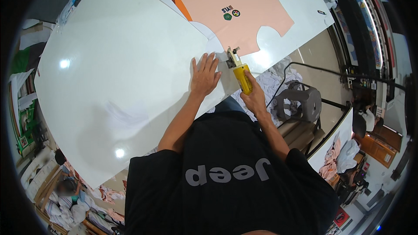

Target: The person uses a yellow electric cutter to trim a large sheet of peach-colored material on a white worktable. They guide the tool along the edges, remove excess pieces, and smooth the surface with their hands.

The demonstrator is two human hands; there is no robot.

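My right hand (254,93) is wrapped round the yellow body of an electric rotary cutter (242,78). Its cutting head rests at the near edge of a peach fabric panel (230,0), which has small printed emblems and orange and brown bands along its left side. My left hand (204,77) lies flat with fingers stretched on the white table (109,61), just left of the cutter. The fingertips are close to a strip of white material (212,43) that runs along the panel's left edge. A black cord passes to the right, near the cutter.
A grey plastic stool (307,102) stands to the right, beside heaped white scraps (274,80) on the floor. Near the table's far right corner lies a small dark object (321,12). A plastic bag (347,156) and peach cloth (332,159) sit at the lower right.
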